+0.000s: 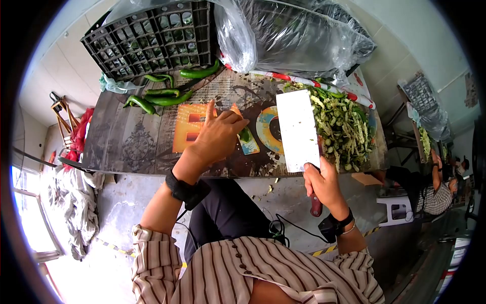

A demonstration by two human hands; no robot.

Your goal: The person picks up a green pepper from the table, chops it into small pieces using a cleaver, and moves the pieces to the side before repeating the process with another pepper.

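My right hand (324,183) is wrapped round the dark red handle (316,206) of a cleaver. Its broad pale blade (298,129) lies over the table's front part, beside a heap of cut green peppers (341,129). My left hand (218,130) is above the printed tabletop, one finger stretched out and the others bent. A short piece of green pepper (245,136) shows at its right edge, partly covered by the fingers, which appear closed on it. Several whole long green peppers (169,98) lie at the back left of the table.
A black plastic crate (152,38) stands tilted at the back left. Clear plastic sheeting (298,38) covers the back right, behind a red and white rolled edge (304,80). Cloth (73,202) is heaped at left. A white stool (395,210) and another person (435,197) are at right.
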